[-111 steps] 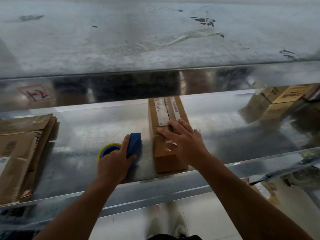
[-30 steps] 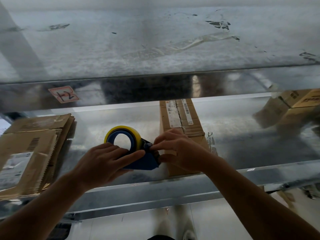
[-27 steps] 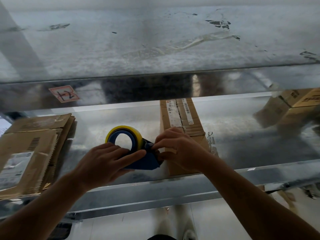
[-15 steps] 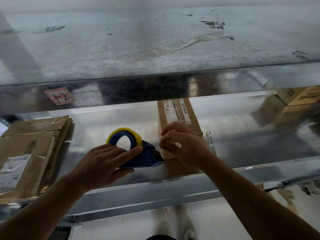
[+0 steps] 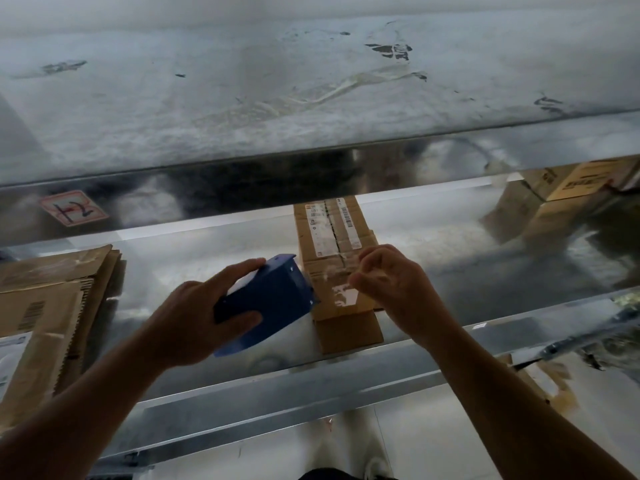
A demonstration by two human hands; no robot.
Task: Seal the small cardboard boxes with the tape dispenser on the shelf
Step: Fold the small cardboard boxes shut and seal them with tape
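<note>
While the left hand (image 5: 204, 317) is curling its fingers and thumb round the blue tape dispenser (image 5: 273, 299) and tipping it so its front corner is sitting right up against the small cardboard box (image 5: 346, 323), the step in hand is looking like starting a strip across the box top. The box is lying lengthwise on the metal shelf (image 5: 277, 393), just right of the left hand and directly under the right hand's fingertips. The right hand (image 5: 394, 292) is hovering over the box middle with thumb and forefinger pinching together and the other fingers loosely curling. It seems to be holding the end of the clear tape (image 5: 341, 270), which is showing only as faint glare.

Next move is probably calling for pressing that end down past the centre seam, holding the box steady, then pulling the dispenser away and tearing the tape on the blade.

Writing:
- Far left of the left hand, the flattened cardboard stack (image 5: 45, 323) is showing a barcode, unreadable.
- Above the left hand, a red-bordered sticker (image 5: 72, 207) is carrying a handwritten mark, maybe "12", not sure.
- Beyond the right hand, white barcode labels (image 5: 323, 230) are lying on the box top, text too small.
- Far right of the right hand, more boxes (image 5: 571, 188) are showing dark print, blurred.
</note>
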